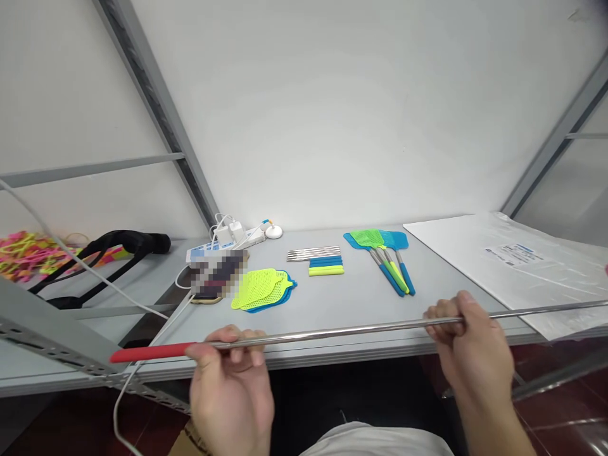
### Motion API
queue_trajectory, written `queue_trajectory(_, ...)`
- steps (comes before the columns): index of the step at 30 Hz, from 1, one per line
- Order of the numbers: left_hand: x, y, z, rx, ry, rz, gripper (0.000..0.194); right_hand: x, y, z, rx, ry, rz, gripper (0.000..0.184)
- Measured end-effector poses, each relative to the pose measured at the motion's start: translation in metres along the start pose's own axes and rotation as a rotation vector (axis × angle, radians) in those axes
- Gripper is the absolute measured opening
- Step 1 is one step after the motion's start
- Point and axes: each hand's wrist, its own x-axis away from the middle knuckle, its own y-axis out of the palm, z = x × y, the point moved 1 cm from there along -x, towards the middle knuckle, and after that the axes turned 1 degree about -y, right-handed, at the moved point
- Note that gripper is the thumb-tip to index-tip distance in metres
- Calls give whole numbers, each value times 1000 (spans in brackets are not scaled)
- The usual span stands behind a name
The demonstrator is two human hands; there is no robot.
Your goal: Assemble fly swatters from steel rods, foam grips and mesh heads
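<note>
A long, thin metal telescopic rod [342, 332] with a red grip [156, 352] stretches across the front of the shelf. Its far end runs out of view at the right. My left hand [232, 380], palm up, pinches the rod just beside the red grip. Farther along, my right hand [470, 342] is wrapped round the metal part. Beyond my hands lie yellow-green and blue mesh swatter heads [261, 290], several thin metal rods [313, 253], and blue and yellow handle sleeves [325, 266]. Assembled fly swatters [387, 256] are fanned out to their right.
At the left are a power strip [204, 252] with white plugs, a partly blurred phone [209, 297] and a white cable [116, 405] hanging over the edge. A white wrapped board [475, 253] lies right. Grey uprights [156, 101] frame the shelf; a black strap-like object [126, 240] sits beyond.
</note>
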Motion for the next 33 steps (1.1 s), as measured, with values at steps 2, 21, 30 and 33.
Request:
queue_trajectory(2,-8,-2,9,-12,26,16,38,-9,-6,-9,13,-26,37,51)
queue_trajectory(21,-6,2,-6,52,58,63,17,-29,-21,-11,-45,-100,211,43)
queue_trajectory(30,47,28,-34,33,43,20,24,25,43,20,-145,-7,-27,46)
queue_trajectory(33,54,29,-36,47,14,5,24,41,56,24,-133,4,-175,47)
